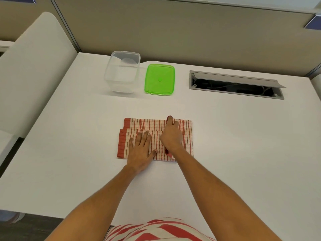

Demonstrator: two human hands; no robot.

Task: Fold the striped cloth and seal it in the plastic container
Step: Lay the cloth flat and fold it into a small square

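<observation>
striped cloth half folded on the desk

the striped cloth [173, 126] lies on the desk [225, 145], nearer the person than the plastic container [122, 73] and green lid [159, 79]. the left hand [141, 152] presses it flat, fingers straight. the right hand [171, 135] has its grip curled round a raised fold.

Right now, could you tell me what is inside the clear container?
The container looks empty: only the white table shows through its walls. Its green lid lies beside it, and the cloth is still on the table.
</observation>
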